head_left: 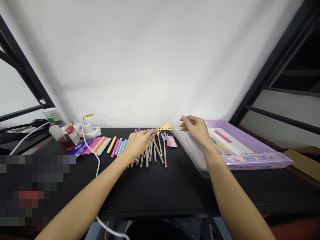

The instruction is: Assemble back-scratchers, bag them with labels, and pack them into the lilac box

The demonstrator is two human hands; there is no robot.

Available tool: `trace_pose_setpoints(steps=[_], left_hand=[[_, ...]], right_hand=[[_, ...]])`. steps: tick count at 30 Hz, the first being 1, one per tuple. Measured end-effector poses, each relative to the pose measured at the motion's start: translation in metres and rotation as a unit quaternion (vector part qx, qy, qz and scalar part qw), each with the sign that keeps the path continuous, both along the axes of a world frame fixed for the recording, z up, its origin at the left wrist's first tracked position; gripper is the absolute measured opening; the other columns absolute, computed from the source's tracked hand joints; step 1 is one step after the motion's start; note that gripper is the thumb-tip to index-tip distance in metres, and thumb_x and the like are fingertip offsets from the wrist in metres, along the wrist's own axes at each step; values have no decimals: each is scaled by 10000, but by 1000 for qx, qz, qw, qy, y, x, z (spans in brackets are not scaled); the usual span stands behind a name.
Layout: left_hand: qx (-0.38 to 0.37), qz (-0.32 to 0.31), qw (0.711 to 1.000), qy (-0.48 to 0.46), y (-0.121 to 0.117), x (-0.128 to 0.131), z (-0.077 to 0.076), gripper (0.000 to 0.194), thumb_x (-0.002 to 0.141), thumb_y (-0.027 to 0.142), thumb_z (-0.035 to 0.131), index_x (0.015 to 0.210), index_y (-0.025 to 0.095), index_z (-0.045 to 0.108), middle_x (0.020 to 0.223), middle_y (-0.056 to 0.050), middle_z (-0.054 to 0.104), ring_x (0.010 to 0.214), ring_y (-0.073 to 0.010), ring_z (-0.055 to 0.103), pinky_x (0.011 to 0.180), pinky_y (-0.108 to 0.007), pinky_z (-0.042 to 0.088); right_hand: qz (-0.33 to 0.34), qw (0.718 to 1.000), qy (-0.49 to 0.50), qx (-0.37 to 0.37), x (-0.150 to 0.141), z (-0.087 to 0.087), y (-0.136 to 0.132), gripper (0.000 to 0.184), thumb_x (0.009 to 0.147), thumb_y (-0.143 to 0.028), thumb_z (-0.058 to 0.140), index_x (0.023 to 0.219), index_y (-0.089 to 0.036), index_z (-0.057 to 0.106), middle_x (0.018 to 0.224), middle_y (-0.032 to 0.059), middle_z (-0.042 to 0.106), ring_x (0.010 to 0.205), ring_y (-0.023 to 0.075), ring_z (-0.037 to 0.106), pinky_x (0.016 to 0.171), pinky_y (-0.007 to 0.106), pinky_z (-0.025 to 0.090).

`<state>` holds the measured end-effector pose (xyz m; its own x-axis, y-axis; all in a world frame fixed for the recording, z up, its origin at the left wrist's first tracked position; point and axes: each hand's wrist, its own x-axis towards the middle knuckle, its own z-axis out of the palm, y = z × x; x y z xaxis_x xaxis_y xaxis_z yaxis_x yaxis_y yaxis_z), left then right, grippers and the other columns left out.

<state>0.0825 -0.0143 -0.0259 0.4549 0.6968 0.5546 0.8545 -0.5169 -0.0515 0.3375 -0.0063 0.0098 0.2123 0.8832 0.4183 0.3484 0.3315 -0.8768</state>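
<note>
The front edge of a black table (155, 196) crosses the foreground, with bare tabletop running from it up to a fan of metal back scratchers (147, 156). A white cable (98, 163) loops down over the table's left part and hangs past that edge.

Beyond the open stretch, the left hand (140, 141), reaching over the fan, grasps a yellow back scratcher (166, 126) between its fingertips. The tool's long axis runs nearly sideways; its spread, finger-shaped head points right and slightly away, toward the right hand (196, 128), well short of touching it. The right hand's fingers are bent above clear plastic sleeves (191, 151); whether they grip anything cannot be told.

The fanned scratchers lie with shafts toward the front edge and colored heads toward the wall. Just right of them lie a blue-headed scratcher (164, 137) and a small pink packet (171, 141), the plastic sleeves beyond that. A purple tray (265, 156), holding a pink stick (223, 136), sits farther right.

To the left, pastel handles (100, 145) lie in a row beside a blue packet (79, 148). Behind stand a jar (62, 131) of brown contents and a white power strip (91, 131), before the pale wall (150, 66).
</note>
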Motion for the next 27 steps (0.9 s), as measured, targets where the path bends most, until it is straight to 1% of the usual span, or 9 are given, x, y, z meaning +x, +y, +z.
trace_pose_setpoints(steps=[2, 4, 8, 14, 17, 19, 22, 24, 27], left_hand=[[-7, 2, 1000, 10, 3, -3, -2, 361, 1045, 367, 386, 1323, 264, 593, 1051, -67, 758, 811, -218, 726, 610, -269, 429], [-14, 7, 1000, 12, 4, -4, -4, 366, 1046, 367, 379, 1305, 253, 611, 1054, -72, 758, 828, -225, 726, 623, -276, 438], [-17, 16, 1000, 10, 2, -3, -3, 376, 1047, 376, 368, 1305, 268, 617, 1056, -64, 758, 843, -232, 726, 641, -287, 450], [-28, -3, 999, -32, -2, -3, 2, 363, 1034, 366, 403, 1320, 275, 608, 1017, -69, 756, 852, -242, 721, 673, -295, 450], [-101, -55, 979, -169, -5, 2, 8, 314, 1016, 376, 448, 1176, 232, 676, 932, -74, 752, 825, -234, 710, 716, -307, 468], [-212, -133, 905, -343, -8, 8, 12, 321, 995, 430, 485, 1004, 187, 694, 878, -77, 734, 782, -211, 699, 721, -308, 496], [-375, -268, 684, -565, -13, 18, 17, 352, 932, 505, 589, 871, 166, 657, 1008, -91, 710, 904, -202, 691, 804, -322, 541], [-432, -319, 570, -622, -15, 21, 17, 327, 890, 492, 663, 866, 166, 661, 1085, -88, 693, 1026, -217, 667, 897, -343, 536], [-430, -311, 493, -689, -14, 20, 15, 271, 856, 426, 730, 884, 159, 692, 1119, -89, 690, 1068, -234, 660, 955, -367, 528]], right_hand=[[-115, 980, -161, -33, 11, -7, 3, 191, 706, -346, 830, 769, -198, 726, 717, 72, 713, 712, 216, 688, 711, 332, 517], [-184, 933, -287, -114, 17, -16, 6, 248, 599, -208, 880, 809, -193, 747, 810, 110, 733, 858, 282, 705, 786, 372, 518], [-208, 882, -364, -213, 18, -23, 6, 300, 643, -91, 774, 941, -127, 778, 955, 205, 733, 993, 360, 696, 849, 416, 513], [-246, 852, -417, -201, 17, -5, -4, 260, 758, -215, 687, 992, -178, 794, 1049, 199, 736, 1022, 382, 683, 820, 433, 503], [-290, 856, -410, -126, 8, 2, -11, 220, 818, -306, 658, 955, -201, 795, 956, 162, 765, 940, 364, 703, 762, 419, 495], [-269, 883, -385, -10, -7, 2, -15, 207, 861, -302, 621, 942, -208, 787, 913, 114, 779, 867, 309, 715, 756, 383, 487], [-128, 901, -367, 194, -40, -3, -21, 213, 920, -275, 573, 903, -203, 773, 901, 73, 782, 791, 220, 707, 754, 316, 473], [-23, 891, -376, 252, -61, -9, -26, 239, 946, -251, 541, 899, -191, 768, 872, 79, 772, 771, 200, 692, 724, 298, 463], [101, 900, -349, 240, -80, -15, -31, 201, 925, -217, 567, 951, -199, 765, 907, 65, 763, 761, 180, 668, 707, 286, 460]])
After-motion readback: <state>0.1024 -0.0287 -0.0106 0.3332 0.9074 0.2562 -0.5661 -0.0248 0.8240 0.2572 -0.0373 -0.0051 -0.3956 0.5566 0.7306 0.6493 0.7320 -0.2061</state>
